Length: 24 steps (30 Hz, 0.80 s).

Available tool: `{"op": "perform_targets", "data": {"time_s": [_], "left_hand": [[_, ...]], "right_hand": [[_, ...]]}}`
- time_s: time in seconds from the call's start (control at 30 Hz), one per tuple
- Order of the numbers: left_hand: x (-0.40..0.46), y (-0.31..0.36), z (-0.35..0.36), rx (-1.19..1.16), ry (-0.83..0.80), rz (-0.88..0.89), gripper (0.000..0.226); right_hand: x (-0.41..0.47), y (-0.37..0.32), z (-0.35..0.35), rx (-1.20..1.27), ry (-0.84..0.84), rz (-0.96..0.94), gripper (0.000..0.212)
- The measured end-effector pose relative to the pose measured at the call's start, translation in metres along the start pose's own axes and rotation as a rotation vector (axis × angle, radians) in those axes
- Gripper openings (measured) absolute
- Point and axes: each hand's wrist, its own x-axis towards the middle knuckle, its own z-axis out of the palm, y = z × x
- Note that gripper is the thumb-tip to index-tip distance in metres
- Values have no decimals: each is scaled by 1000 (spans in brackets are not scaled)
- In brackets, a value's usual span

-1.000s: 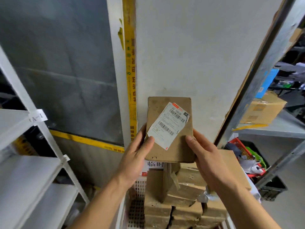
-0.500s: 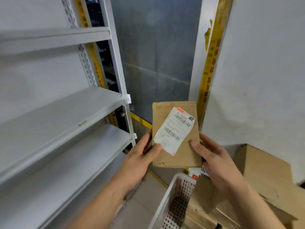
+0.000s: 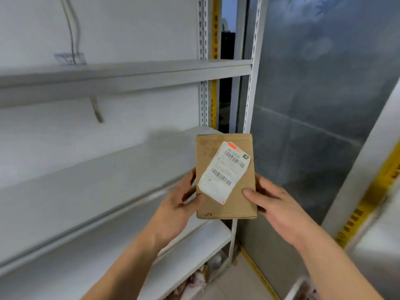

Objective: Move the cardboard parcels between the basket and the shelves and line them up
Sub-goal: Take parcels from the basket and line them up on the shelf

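Note:
A flat brown cardboard parcel with a white barcode label stuck on askew is held upright in front of me. My left hand grips its left edge, thumb on the front face. My right hand holds the right edge the same way. The parcel hangs in the air at the right end of the white metal shelving, just in front of the middle shelf. Only the white rim of the basket shows at the bottom right.
The shelving has an upper shelf, a lower shelf and perforated uprights. Crumpled bags lie under the lowest shelf. A grey panel wall with yellow tape stands on the right.
My view has swung left from the basket of parcels to the shelving. Both hands carried the parcel along, and it now sits by the middle shelf's right end.

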Motion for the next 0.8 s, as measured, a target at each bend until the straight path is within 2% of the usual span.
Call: {"op": "perform_targets", "data": {"time_s": [0.13, 0.33, 0.57, 0.8], "left_hand": [[16, -20, -60, 112, 37, 51, 62], [48, -42, -112, 260, 122, 18, 66], [102, -76, -131, 360, 201, -5, 69], [186, -124, -123, 377, 255, 2, 71]], "right_hand": [[50, -1, 49, -88, -57, -24, 51], [127, 6, 88, -206, -79, -70, 57], [205, 20, 95, -157, -97, -103, 61], [301, 40, 69, -187, -80, -102, 66]]}}
